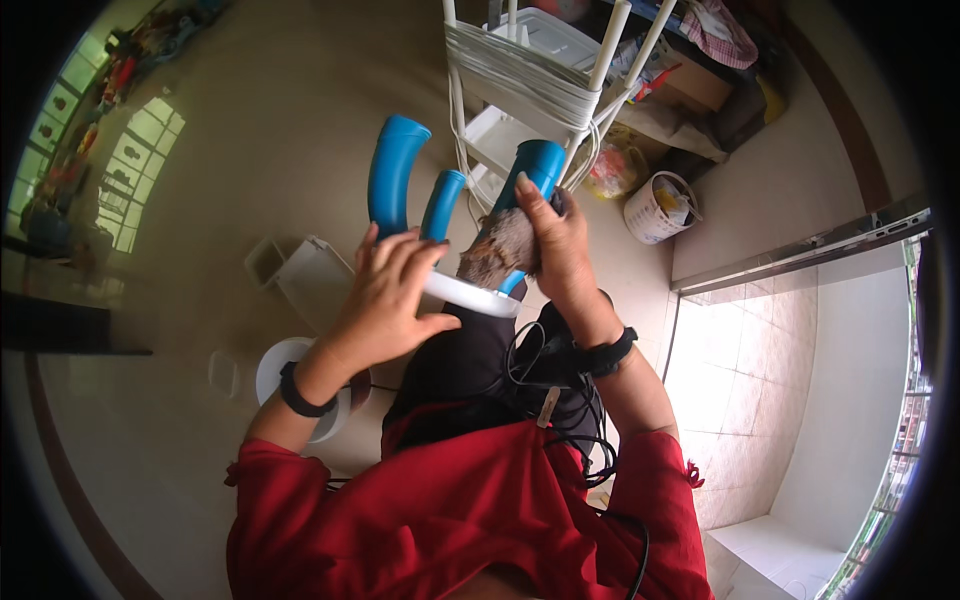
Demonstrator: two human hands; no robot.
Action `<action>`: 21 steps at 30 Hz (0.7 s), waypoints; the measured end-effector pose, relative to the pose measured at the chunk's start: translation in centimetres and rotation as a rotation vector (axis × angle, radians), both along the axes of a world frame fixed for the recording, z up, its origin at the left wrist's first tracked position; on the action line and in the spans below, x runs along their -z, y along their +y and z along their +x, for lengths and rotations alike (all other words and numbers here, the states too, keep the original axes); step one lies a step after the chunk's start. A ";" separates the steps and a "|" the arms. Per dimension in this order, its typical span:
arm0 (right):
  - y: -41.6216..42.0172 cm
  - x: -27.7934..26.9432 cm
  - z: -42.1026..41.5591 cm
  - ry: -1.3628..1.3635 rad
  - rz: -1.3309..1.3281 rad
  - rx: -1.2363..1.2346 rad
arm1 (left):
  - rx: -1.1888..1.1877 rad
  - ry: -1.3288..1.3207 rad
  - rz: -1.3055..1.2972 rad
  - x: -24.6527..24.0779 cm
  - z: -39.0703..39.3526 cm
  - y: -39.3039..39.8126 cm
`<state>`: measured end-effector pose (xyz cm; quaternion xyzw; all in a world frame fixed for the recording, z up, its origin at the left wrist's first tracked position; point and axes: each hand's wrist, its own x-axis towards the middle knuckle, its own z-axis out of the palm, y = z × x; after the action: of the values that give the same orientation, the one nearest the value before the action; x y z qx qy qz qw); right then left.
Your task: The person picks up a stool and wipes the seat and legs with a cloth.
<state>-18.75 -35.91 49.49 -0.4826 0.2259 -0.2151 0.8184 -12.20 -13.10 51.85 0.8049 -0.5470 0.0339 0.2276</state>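
In front of my lap is a white rounded base (472, 294) with blue plastic tubes (390, 176) rising from it, resembling an upturned stool. The tubes differ in apparent length, and one curves. My left hand (397, 289) lies over the base beside two tubes, fingers on its upper side and thumb toward me. A crumpled grey-brown rag (502, 244) is bunched in my right hand (559, 240). It presses against the right-hand tube (536, 161), with my thumb lying along that tube. The rag hides the tube's middle part.
Beyond the tubes stands a white shelf rack (517, 82) wound with cord. A white bucket (660, 210) holding bags sits right of it. White plastic bins (311, 274) and a round white tub (281, 360) are at left. Black cables (592, 442) cross my lap.
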 end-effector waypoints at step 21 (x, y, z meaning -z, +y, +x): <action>3.4 -0.2 -0.3 -0.094 -0.625 0.329 | 0.020 0.353 -0.201 5.4 -0.5 -3.9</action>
<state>-19.01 -32.52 49.68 -0.6563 0.1863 -0.4246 0.5952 -12.67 -17.05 46.40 0.7662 -0.5001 -0.0556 0.3997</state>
